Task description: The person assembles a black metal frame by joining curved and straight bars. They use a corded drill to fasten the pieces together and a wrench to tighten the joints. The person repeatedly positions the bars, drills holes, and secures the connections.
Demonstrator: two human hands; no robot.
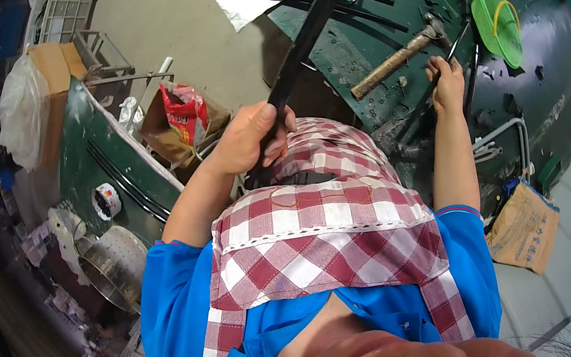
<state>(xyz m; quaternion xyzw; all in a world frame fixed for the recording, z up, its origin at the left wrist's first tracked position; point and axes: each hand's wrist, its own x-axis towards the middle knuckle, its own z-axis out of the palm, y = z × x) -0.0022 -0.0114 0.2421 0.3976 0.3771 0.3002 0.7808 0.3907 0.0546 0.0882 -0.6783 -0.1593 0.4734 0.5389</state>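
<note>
My left hand [255, 138] is closed around a long black strip [312, 40], which slants up and to the right past the top of the view. The strip's lower end reaches down by my checked apron [320, 210]. On the right, over the green table [324, 45], my right hand [447, 84] has its fingers curled round a slim dark rod-like piece [459, 39] with a shiny upper part. Its exact kind is not clear. Just left of that hand lies a hammer [397, 60] with a worn handle. More black strips [349, 11] rest on the table's far part.
A green plastic basket [496, 25] with a yellow handle stands right of the hammer. Black scraps [510, 104] dot the table. At left are a second green table [80, 129], a tape roll [106, 201], a metal pot [117, 269] and a box with a red bag [185, 112].
</note>
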